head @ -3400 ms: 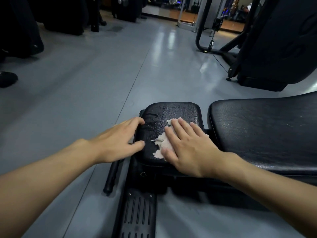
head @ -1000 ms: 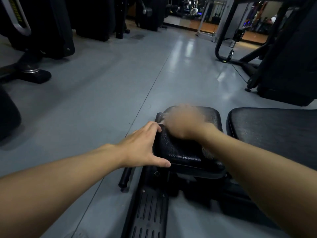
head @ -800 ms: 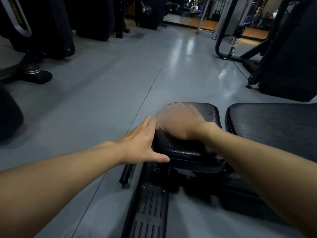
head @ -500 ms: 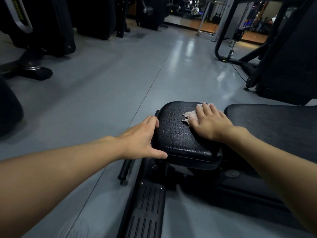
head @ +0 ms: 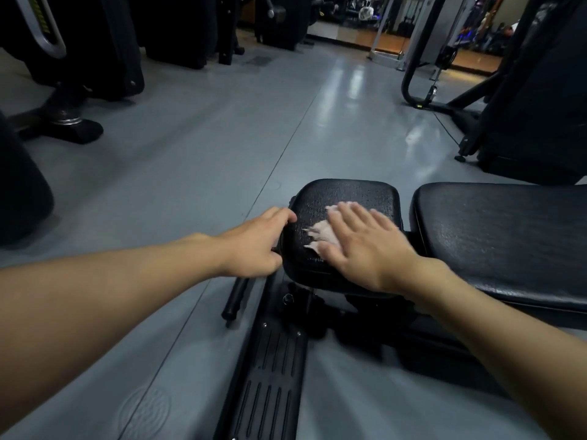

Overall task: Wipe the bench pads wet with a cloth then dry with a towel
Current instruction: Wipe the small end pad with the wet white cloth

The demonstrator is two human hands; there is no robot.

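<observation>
Gym floor (head: 190, 173), grey, with machines at the far edge. Small pad (head: 349, 193): black, beaded wet. Cloth (head: 317, 236): mid-pad, flat under the right hand (head: 365, 249), whose fingers are spread and pressing. Half a second ago it lay at the far right corner — now it is drawn nearer, so the wet pass is likely mid-stroke. Left hand (head: 254, 246): curled round the pad's left edge. Long pad (head: 502, 236): to the right. Containers — none seen.

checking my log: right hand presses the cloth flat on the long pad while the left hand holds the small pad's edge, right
Not quite. In the head view the right hand presses the cloth flat on the small pad, not the long pad beside it. The left hand does hold the small pad's edge.
</observation>
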